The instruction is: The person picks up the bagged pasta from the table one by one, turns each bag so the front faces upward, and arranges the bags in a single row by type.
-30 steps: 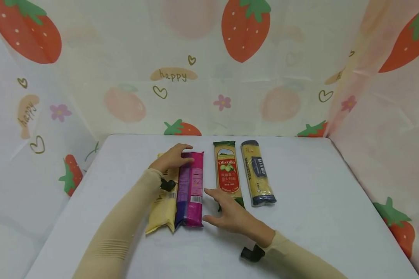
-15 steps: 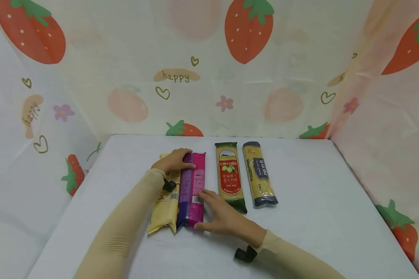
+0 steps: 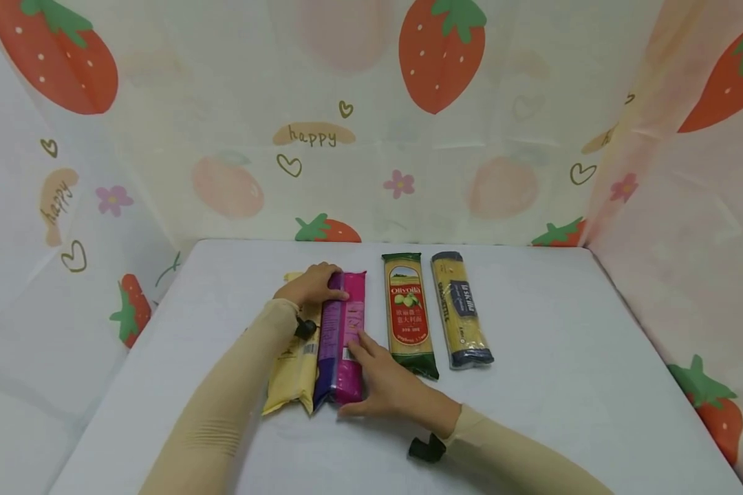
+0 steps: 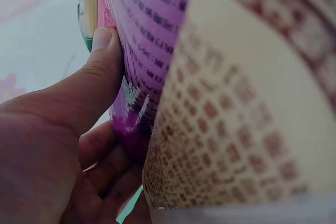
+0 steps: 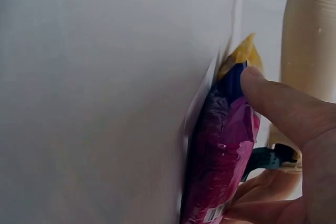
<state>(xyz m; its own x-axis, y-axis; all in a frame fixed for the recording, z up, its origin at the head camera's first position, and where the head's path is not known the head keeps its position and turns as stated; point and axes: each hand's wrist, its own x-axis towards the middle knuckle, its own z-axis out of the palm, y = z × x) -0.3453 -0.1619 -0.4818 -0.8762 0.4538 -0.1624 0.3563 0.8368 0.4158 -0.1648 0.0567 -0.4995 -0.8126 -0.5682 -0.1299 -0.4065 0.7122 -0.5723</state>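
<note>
A long magenta-and-purple packet lies on the white table, its left side against a cream-yellow packet. My left hand reaches over the yellow packet and grips the purple packet's far end. In the left wrist view its thumb lies on the purple wrapper, with the fingers bent round the end. My right hand touches the purple packet near its close end, fingers extended over the barcode area. In the right wrist view the right thumb is at the dark blue corner.
To the right lie a green-ended Olivoilà spaghetti packet and a yellow pasta packet with dark blue ends, side by side and apart. Strawberry-print cloth walls the table's back and sides.
My right hand has moved left from the gap beside the Olivoilà packet onto the purple packet. My left hand has lowered and closed round its far end. The packets lie in place.
</note>
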